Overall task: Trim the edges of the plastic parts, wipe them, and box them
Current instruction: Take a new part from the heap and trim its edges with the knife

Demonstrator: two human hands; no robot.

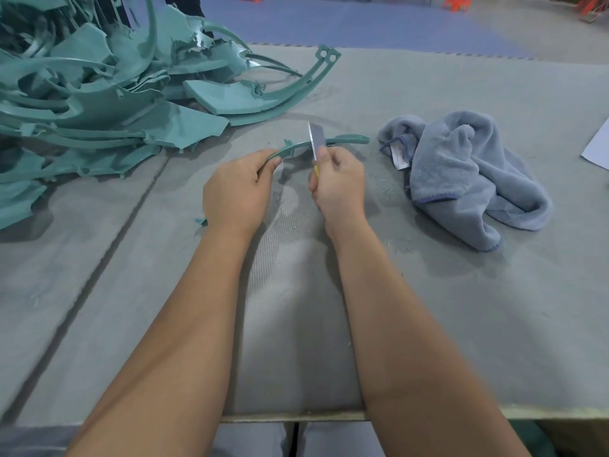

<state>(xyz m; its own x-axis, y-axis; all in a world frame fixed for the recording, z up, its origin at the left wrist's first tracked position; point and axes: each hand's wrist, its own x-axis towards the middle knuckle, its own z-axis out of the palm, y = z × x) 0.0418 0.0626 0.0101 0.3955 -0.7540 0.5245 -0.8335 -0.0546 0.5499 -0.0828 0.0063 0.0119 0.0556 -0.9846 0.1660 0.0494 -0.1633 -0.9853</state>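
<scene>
A thin curved green plastic strip (346, 140) lies just above the grey table, running left to right. My left hand (237, 189) grips its left end. My right hand (339, 183) grips a small knife with a yellow handle, and its grey blade (315, 137) stands upright against the strip's middle. A crumpled blue-grey cloth (468, 173) lies to the right of my right hand. A big heap of green plastic parts (99, 87) fills the table's far left.
The grey felt-covered table (296, 308) has a seam running diagonally at the left and small green shavings (395, 189) near the cloth. A white sheet (598, 146) pokes in at the right edge. The table's front edge is near my elbows.
</scene>
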